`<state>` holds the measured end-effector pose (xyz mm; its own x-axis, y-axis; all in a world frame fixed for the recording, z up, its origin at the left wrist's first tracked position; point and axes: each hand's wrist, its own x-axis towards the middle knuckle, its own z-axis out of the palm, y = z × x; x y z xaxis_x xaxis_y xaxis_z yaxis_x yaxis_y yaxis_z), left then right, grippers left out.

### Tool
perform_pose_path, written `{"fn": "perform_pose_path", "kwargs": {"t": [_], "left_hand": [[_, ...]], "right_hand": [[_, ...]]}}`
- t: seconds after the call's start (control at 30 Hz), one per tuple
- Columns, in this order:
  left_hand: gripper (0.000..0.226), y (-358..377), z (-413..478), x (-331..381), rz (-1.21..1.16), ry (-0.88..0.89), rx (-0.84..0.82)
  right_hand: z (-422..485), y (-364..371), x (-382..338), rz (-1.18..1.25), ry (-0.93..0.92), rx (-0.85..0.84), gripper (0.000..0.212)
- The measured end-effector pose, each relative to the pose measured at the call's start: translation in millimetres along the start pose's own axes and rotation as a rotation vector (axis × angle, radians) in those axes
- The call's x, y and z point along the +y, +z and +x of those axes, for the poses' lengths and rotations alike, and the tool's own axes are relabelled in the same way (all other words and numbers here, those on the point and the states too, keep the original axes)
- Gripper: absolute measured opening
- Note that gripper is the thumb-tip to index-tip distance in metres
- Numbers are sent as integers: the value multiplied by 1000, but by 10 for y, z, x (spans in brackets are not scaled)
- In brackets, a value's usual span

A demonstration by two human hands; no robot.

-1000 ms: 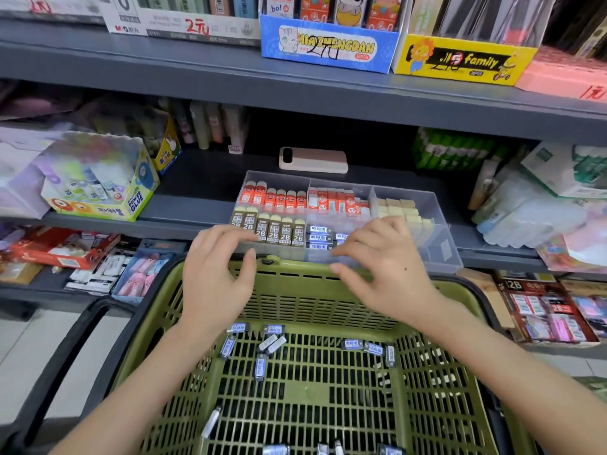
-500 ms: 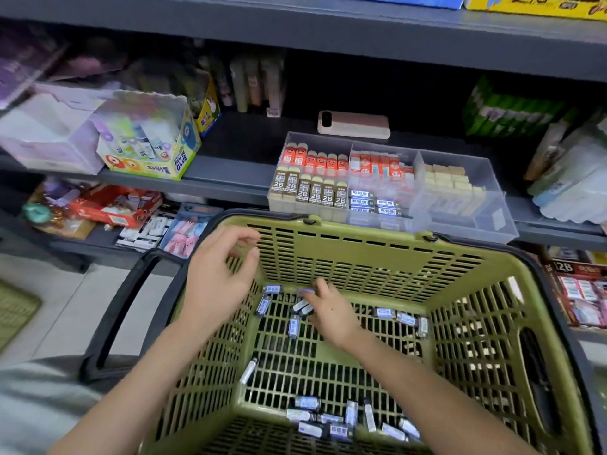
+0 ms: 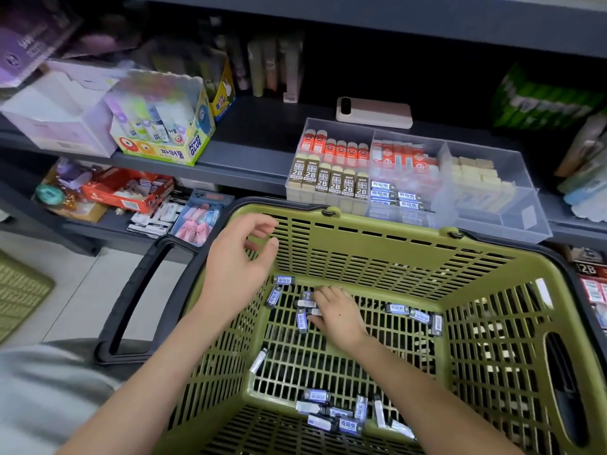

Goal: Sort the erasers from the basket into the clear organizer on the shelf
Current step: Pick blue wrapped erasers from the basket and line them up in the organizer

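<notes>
Grey shop shelving crowded with stationery stands behind an olive-green basket [image 3: 377, 254] held close to the viewer. Nearest, a heap of small blue-sleeved erasers [image 3: 331, 412] lies against the basket's near wall, with a single one apart to the left. Further in, the right hand [image 3: 338, 315] is down on the slotted floor, knuckles up, its grip curled onto a loose cluster there. It seems to pinch one or two of them, though the fingertips are hidden under the hand. Three more lie in a row to its right. The left hand [image 3: 236, 267] hovers over the far left corner, its grip loose and empty.

Just beyond the rim, the clear organizer [image 3: 525, 218] sits on the shelf. Its front middle compartment already holds matching blue-sleeved stock [image 3: 394, 197], with 2B erasers [image 3: 328, 182] to the left and pale blocks [image 3: 476, 172] to the right. A pinkish phone [image 3: 374, 112] lies behind it.

These look light and stiff, with smooth paper sleeves. A pinch across the long sides should hold them, and several could be gathered at once. An end may snag in the floor slots.
</notes>
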<state>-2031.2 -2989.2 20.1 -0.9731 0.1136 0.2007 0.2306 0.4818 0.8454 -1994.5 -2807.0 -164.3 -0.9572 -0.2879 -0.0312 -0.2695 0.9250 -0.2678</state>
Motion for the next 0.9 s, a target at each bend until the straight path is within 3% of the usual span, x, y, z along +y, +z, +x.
{"fn": "perform_pose_path", "kwargs": {"t": [0.13,0.2,0.3,0.37,0.47,0.57,0.67,0.7,0.77,0.83,0.9], "left_hand": [[24,15,5,10,-91,-97,-61],[21,53,-20,3,-103,-233,-139],[9,146,-87,12,-345,-647,-183],[30,190,-106,21,-584,-964,-227],[51,176,-115,55,-1000,-1239,-353],[49,147,-116,95,-1189,-1279,-342],[36,124,-93,97,-1171,-1266,-224],[35,115,-76,94,-1168,-1265,-190],[36,98,-39,92,-1159,-1245,-172],[40,71,-1,104,-1153,-1197,-185],[42,46,27,102,-1122,-1134,-191]], "right_hand": [[21,-67,-44,133,52,-16,42],[7,-210,-88,232,117,40,42],[-45,-589,-243,438,178,270,34],[-103,-870,-399,544,150,426,33],[-160,-1178,-626,572,66,441,42],[-190,-1228,-678,682,27,404,47],[-180,-1060,-553,839,182,533,26],[-157,-958,-487,806,258,498,21],[-112,-693,-394,631,364,224,23],[-81,-427,-385,461,356,-23,43],[-35,-229,-412,375,312,-122,57]]}}
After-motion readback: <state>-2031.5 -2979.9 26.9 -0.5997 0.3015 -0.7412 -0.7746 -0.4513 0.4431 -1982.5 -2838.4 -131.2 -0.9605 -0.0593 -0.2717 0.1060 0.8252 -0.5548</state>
